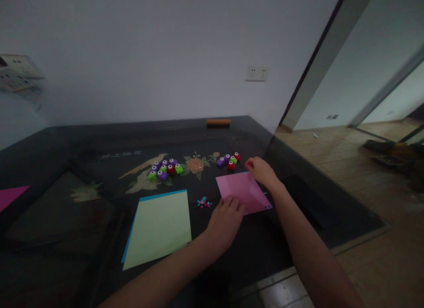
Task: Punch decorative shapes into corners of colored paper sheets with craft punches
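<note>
Pressing flat, fingers spread, the left hand [227,217] pins the pink paper sheet's [243,191] seven-o'clock edge on the dark table [66,157]; the right hand [263,171], palm down, fingers loosely curled, touches its one-o'clock corner.

On the table [59,166]: square sheet [243,191] before me, my left hand [227,219] on its near left corner, my right hand [263,171] on its far right corner. Scattered paper bits [203,203] just left of that sheet. Larger stacked sheets [159,226] further left. Cluster of small punches [164,169] behind those; smaller punch cluster [229,160] behind the square sheet, beside my right hand. Another sheet [9,196] at the table's left edge. Small bar [218,121] at the far edge.
</note>
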The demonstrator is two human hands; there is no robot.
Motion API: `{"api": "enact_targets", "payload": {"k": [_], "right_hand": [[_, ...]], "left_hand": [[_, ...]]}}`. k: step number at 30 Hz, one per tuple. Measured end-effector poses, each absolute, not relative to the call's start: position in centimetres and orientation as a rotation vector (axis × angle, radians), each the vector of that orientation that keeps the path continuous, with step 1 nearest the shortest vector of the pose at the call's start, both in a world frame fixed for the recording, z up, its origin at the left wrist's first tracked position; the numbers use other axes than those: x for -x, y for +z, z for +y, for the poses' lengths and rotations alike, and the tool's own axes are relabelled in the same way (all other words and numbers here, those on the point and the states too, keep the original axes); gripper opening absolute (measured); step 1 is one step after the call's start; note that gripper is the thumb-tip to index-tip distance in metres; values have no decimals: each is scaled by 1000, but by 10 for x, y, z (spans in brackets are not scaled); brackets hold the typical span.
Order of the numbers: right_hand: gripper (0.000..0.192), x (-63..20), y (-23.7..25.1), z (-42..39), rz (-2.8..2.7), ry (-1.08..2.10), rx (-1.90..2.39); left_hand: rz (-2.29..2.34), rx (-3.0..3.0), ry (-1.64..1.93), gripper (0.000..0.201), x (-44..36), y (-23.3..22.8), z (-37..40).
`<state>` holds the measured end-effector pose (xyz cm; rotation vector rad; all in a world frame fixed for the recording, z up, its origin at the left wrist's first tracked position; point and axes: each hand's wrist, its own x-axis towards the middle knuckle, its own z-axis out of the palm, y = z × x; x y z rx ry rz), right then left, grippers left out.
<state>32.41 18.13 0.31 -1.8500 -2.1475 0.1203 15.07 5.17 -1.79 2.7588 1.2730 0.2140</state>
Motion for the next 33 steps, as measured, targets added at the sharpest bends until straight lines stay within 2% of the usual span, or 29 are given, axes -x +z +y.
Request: {"api": "enact_targets", "payload": {"k": [10, 22, 29, 33], "right_hand": [[27, -335, -14, 194, -2209, 237, 1889], [17, -334, -10, 193, -2271, 222, 1868], [10, -334, -9, 190, -2234, 199, 1901], [9, -334, -4, 187, -2150, 141, 1941]], "left_hand": [[1264, -2770, 195, 36, -148, -15, 50], [1266, -2782, 168, 35, -149, -11, 50], [1313, -2801, 238, 33, -151, -15, 50], [1288, -2784, 364, 39, -144, -2, 48]]}}
